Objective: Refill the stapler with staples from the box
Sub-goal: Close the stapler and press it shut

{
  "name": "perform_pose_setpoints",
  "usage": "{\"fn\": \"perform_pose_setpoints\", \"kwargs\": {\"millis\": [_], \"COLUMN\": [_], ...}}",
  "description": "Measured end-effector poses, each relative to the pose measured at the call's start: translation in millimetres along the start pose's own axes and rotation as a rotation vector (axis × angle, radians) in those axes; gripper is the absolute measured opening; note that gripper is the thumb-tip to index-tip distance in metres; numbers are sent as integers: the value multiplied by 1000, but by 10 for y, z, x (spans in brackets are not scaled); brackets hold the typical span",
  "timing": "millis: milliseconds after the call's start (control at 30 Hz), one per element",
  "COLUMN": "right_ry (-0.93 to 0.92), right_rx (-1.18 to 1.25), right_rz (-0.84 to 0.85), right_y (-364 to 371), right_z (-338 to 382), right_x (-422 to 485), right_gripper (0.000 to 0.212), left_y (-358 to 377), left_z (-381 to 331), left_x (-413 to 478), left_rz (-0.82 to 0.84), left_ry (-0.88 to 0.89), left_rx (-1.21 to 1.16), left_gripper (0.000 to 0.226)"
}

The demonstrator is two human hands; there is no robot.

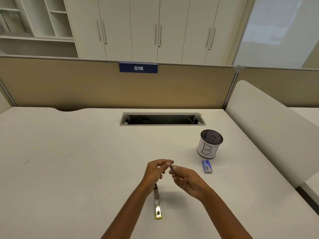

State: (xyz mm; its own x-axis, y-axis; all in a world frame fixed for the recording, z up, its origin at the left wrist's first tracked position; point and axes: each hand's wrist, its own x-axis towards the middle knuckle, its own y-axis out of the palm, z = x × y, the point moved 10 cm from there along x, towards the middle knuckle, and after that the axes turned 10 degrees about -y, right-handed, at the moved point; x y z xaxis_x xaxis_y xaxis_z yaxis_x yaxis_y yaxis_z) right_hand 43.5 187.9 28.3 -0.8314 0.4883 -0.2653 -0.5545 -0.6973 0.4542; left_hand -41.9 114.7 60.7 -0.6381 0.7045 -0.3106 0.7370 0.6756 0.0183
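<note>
A small metal stapler point(157, 203) with a yellow end lies on the white desk point(69, 161), partly hidden under my left wrist. Above it, my left hand point(156, 171) and my right hand point(185, 180) meet over the desk. A short grey strip of staples point(172, 167) is pinched between the fingertips of both hands. The blue staple box point(206, 166) lies flat to the right of my hands, apart from them.
A black mesh pen cup point(209, 144) with a white paper label stands behind the box. An open cable slot point(162, 119) is set into the desk's far side. A tan partition point(103, 87) closes the back, a white divider point(269, 126) the right.
</note>
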Motion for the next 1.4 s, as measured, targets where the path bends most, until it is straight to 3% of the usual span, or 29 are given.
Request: {"fn": "perform_pose_setpoints", "kwargs": {"millis": [100, 167, 300, 400, 500, 600, 867, 1100, 1400], "right_ry": [-9, -15, -22, -28, -37, -60, -104, -132, -153], "right_rx": [-37, -86, -158, -230, -280, -306, -398, -495, -630], "right_rz": [-8, -13, 0, 9, 12, -5, -23, -24, -15], "right_y": [-41, -73, -64, -25, 12, 27, 29, 63, 122], "right_z": [-1, -19, -69, -90, -104, -80, -67, -122, -249], "right_x": [8, 11, 13, 8, 5, -5, -29, -13, -17], "right_gripper": [12, 12, 12, 10, 9, 8, 7, 10, 16], "left_y": [-281, -389, -215, -182, -163, -241, -377, -461, -522], "left_z": [-108, -149, 57, 90, -63, 176, 326, 291, 378], "left_x": [59, 67, 111, 115, 73, 201, 244, 235, 254], "left_rz": [-160, -229, -63, -30, -176, -146, -183, -118, -81], "left_ry": [103, 204, 320, 356, 524, 331, 227, 154, -1], "left_rx": [272, 601, 1279, 1343, 1370, 1442, 1369, 1012, 552], "left_gripper": [27, 47, 74, 67, 53, 41, 31, 10, 30]}}
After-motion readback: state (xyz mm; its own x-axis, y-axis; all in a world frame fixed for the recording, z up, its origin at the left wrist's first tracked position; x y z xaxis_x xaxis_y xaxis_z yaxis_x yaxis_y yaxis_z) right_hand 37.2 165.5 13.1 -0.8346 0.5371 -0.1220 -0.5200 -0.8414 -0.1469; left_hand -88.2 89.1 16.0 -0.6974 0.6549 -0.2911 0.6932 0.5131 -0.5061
